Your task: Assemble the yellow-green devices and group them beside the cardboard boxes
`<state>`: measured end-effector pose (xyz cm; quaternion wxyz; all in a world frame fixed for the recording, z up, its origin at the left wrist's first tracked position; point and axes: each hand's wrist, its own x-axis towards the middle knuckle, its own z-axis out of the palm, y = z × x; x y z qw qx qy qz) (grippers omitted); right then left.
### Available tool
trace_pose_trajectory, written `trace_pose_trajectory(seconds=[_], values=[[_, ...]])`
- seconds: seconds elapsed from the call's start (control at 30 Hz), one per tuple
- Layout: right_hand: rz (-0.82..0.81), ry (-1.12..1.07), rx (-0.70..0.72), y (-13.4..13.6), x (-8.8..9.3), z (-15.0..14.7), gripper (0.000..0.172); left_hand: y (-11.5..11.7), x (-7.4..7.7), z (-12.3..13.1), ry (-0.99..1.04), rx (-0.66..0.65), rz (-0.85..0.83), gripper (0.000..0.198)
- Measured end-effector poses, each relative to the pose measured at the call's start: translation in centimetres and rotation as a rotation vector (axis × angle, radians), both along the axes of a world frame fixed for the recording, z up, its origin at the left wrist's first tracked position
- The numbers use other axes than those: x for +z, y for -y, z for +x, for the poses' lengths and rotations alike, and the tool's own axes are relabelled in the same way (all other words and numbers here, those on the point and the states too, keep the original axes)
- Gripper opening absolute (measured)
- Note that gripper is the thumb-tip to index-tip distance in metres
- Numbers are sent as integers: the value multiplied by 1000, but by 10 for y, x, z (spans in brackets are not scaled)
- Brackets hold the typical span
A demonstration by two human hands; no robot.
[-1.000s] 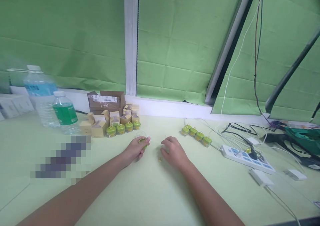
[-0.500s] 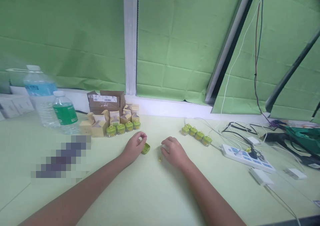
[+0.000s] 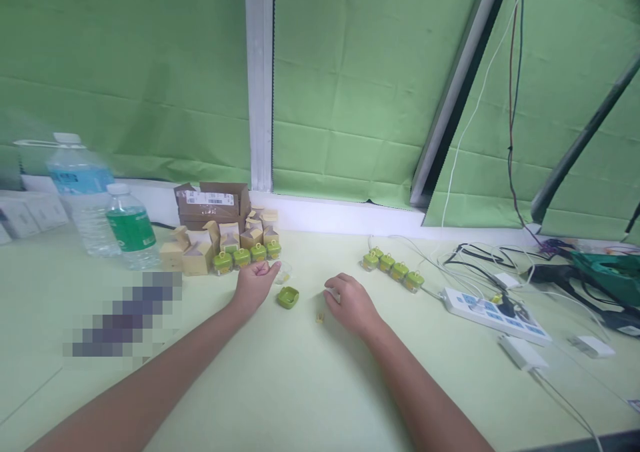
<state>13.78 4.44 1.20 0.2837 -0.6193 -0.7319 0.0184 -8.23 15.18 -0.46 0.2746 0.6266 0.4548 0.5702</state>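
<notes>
My left hand (image 3: 254,285) has its thumb and fingers pinched together just in front of the row of green-lidded containers; whatever sits in the pinch is too small or hidden to make out. Beside its fingertips is a small clear cup (image 3: 283,275) with a bit of yellow in it; I cannot tell whether they touch. An open green lid (image 3: 288,297) lies hollow side up between my hands. Loosely curled, my right hand (image 3: 351,304) rests on the table with thumb and forefinger apart. A tiny yellow clip-like piece (image 3: 320,318) lies near its thumb.
Several green-lidded containers (image 3: 242,259) line up at the left, before small open cartons (image 3: 199,255) and a brown box (image 3: 213,205). Another row of containers (image 3: 399,271) stands right. Bottles (image 3: 131,229) are far left; a power strip (image 3: 495,315) and cables are far right.
My left hand has moved left, away from the green lid, which now shows fully. The clear cup has come into view. My right hand is almost unmoved.
</notes>
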Motion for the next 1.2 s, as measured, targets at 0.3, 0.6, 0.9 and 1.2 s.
trace_pose_trajectory(seconds=[0.3, 0.6, 0.9, 1.2], values=[[-256, 1, 79, 8, 6, -6, 11, 0, -9, 0, -30, -30, 5, 53], [-344, 13, 110, 10, 2, -10, 4, -3, -16, 0, 31, -110, -96, 53], [-220, 143, 99, 8, 0, -13, 22, -3, -14, 0, 10, -160, -93, 46], [-165, 97, 108, 5, -4, -10, 18, 3, -6, 1, -72, -149, -51, 60]])
